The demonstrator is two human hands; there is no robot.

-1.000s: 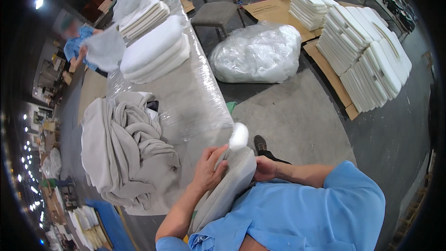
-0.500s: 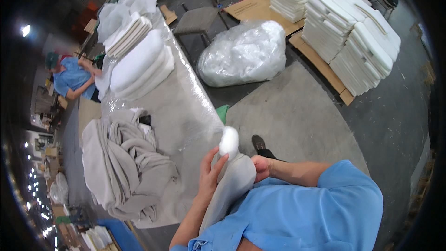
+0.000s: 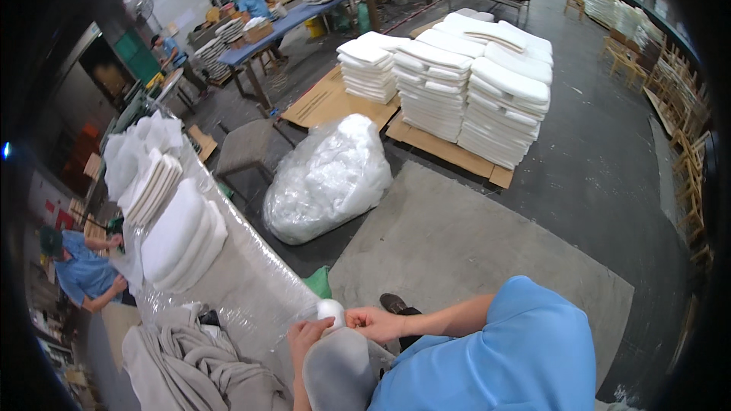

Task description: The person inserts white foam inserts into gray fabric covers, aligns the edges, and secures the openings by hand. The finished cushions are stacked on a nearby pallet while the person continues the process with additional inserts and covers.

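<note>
A grey fabric cover [image 3: 339, 369] lies against my front at the table's near corner. From its far end pokes the rounded tip of a white foam pad [image 3: 330, 310]. My left hand [image 3: 304, 335] is closed on the cover's left edge, its fingertips against the foam. From the right side, my right hand [image 3: 375, 323] pinches the cover's edge beside the foam. The exact fold between its fingers is too small to make out. A heap of grey fabric [image 3: 198, 365] rests on the table to the left.
The plastic-covered table [image 3: 251, 297] carries white pads [image 3: 183, 236] farther along. Beside it are a clear plastic bag [image 3: 331, 179] and a chair [image 3: 247, 148]. White pads [image 3: 472, 84] stand stacked on cardboard. Across the table a co-worker [image 3: 84, 266] handles white sheeting.
The view has swung up and to the right, showing more of the room. My right hand has come up to the foam tip, and both hands are now closer together.
</note>
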